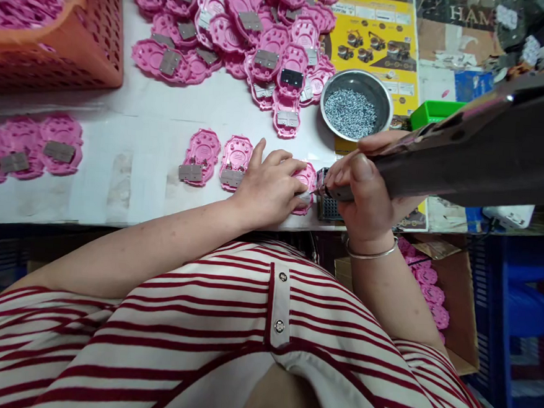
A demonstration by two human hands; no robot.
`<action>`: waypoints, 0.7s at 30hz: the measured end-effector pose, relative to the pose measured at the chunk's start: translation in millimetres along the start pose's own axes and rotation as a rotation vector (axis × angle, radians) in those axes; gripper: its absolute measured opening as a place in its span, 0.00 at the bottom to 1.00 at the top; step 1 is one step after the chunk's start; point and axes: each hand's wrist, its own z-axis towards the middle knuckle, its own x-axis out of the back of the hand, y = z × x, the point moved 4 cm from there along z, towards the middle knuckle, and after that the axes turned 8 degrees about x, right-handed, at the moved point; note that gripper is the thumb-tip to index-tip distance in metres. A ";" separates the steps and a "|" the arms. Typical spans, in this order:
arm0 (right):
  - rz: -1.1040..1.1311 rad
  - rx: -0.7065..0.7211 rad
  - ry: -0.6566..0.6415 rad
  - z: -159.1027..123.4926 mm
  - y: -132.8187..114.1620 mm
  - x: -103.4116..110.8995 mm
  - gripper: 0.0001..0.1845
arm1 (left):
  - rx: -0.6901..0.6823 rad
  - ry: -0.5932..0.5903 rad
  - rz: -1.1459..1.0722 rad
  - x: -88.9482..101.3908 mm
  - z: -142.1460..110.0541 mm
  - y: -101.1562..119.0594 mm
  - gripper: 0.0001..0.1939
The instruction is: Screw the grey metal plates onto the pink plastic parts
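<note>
My left hand [270, 188] reaches over the white table, its index finger and thumb closed on a pink plastic casing [306, 176] and the outer fingers spread. That casing is partly hidden by the fingers. In my right hand [366, 195] is a long dark electric screwdriver [443, 151], slanting down to the left. Its tip is at the casing's lower part, close to my left fingertips. Just right of the casing sits a small dark perforated block [330, 209], partly behind my right hand. Two pink casings with grey metal plates [202, 155] lie left of my left hand.
A steel bowl of small screws [357, 104] stands beyond my right hand. Behind are piled pink casings [264, 42]. An orange basket [95, 36] holds pink parts at far left, near several lined-up casings [61, 142]. A green tray [434, 113] sits behind the screwdriver.
</note>
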 end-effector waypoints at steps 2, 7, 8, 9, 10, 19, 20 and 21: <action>0.066 0.181 0.099 7.5 -17.9 4.7 0.17 | -0.005 0.005 -0.007 -0.8 -0.6 -1.1 0.05; -0.094 0.306 0.326 23.6 -38.9 24.2 0.13 | 0.000 0.004 -0.032 -1.8 -2.6 -2.4 0.05; -0.129 0.305 0.329 25.1 -37.7 26.9 0.13 | 0.004 0.001 -0.034 -1.7 -2.9 -2.3 0.05; -0.141 0.305 0.326 25.9 -35.0 29.2 0.13 | 0.007 -0.001 -0.035 -1.5 -3.3 -2.2 0.05; -0.129 0.310 0.319 26.1 -31.6 30.8 0.13 | 0.009 -0.004 -0.034 -1.2 -3.6 -2.0 0.05; -0.074 0.236 0.349 21.7 -7.3 35.3 0.18 | 0.005 -0.001 -0.026 -0.4 -5.3 -2.0 0.05; -0.088 0.248 0.358 21.4 -8.0 35.9 0.18 | 0.004 -0.001 -0.024 -0.4 -5.5 -2.1 0.05; -0.110 0.255 0.362 21.2 -8.8 36.4 0.17 | 0.004 -0.003 -0.021 -0.5 -5.7 -2.2 0.06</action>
